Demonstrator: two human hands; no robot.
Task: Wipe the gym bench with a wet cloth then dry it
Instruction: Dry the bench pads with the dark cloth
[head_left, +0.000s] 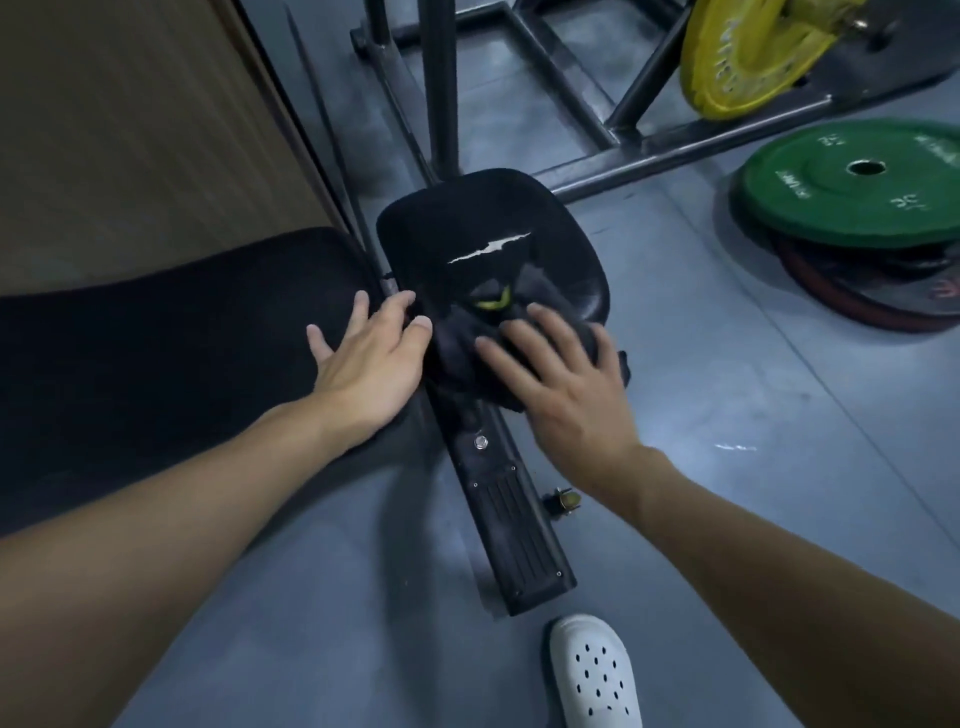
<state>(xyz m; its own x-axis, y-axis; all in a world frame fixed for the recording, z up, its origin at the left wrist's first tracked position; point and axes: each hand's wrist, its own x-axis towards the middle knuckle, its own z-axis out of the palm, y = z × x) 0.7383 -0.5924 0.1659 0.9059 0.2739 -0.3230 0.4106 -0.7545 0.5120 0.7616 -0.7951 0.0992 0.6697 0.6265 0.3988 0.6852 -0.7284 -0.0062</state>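
Pressing a dark cloth (467, 353) flat, the right hand (561, 384) lies palm-down on it with fingers spread, its grip open and closing on nothing. The cloth sits bunched at the near edge of the seat pad (493, 249), spilling toward the frame (504, 519) below. The left hand (369, 358) rests open on the end of the back pad (171, 332), fingertips at the gap between the pads, seemingly steadying the bench.

To wipe well, the palm should probably keep even pressure and run in overlapping strokes, going gently over the tear (488, 245) so the cloth does not catch. Whether the cloth is wet cannot be told.

The bench's long axis runs left to right, back pad left, seat right. The frame points from the seat toward the near side, beside a white shoe (595, 675).
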